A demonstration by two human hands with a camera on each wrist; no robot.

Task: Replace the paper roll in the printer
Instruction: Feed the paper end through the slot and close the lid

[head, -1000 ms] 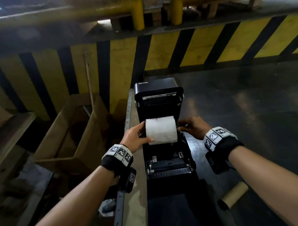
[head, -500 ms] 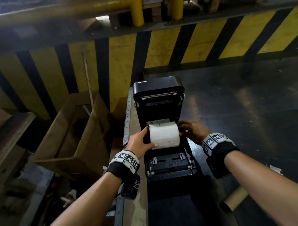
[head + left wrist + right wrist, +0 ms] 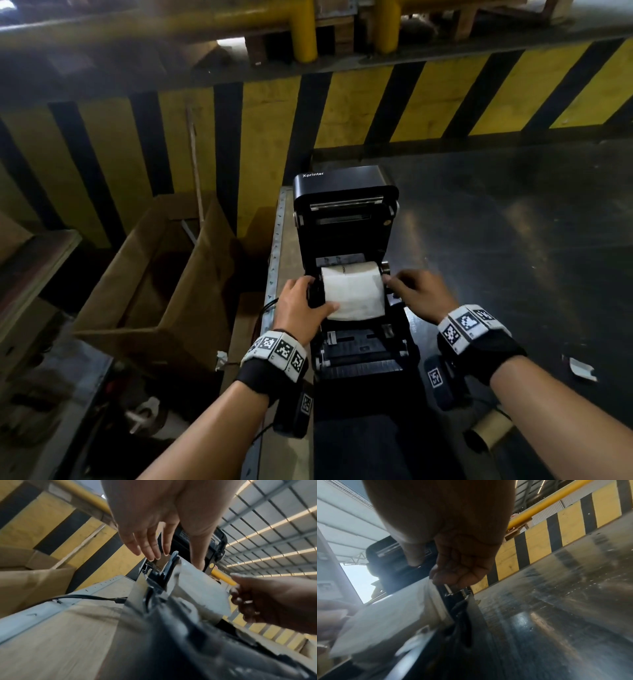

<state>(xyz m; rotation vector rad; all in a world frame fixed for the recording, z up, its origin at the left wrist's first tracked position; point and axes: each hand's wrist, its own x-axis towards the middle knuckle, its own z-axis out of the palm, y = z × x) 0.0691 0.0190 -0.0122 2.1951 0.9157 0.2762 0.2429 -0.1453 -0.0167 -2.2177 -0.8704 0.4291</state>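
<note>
A: The paper roll [image 3: 352, 291] is seated low in the bay of the printer [image 3: 346, 219], lid stood open behind it. It is flanked on both sides: the left hand [image 3: 301, 305] has its thumb laid across the front of the roll and its fingers spread and straight at the left holder, as the left wrist view shows.

B: Right hand [image 3: 419, 294]?

A: Fingers curled in at the right end of the roll, by the spindle stub [image 3: 385, 266]. Whether the stub itself is pinched cannot be told; the right wrist view is dark and blurred there.

B: Risks?

A: Judged only: if one end is not caught by its holder, the roll could be left skewed and the feed jammed. The loose leading sheet is draped forward over the roll; if the lid is shut with it folded or off the front rollers [image 3: 363, 356], nothing would be fed out.

B: Anything else?

A: A bare cardboard core [image 3: 493, 430] is lying on the dark table [image 3: 513, 240] near the right forearm; it could be knocked off.
</note>
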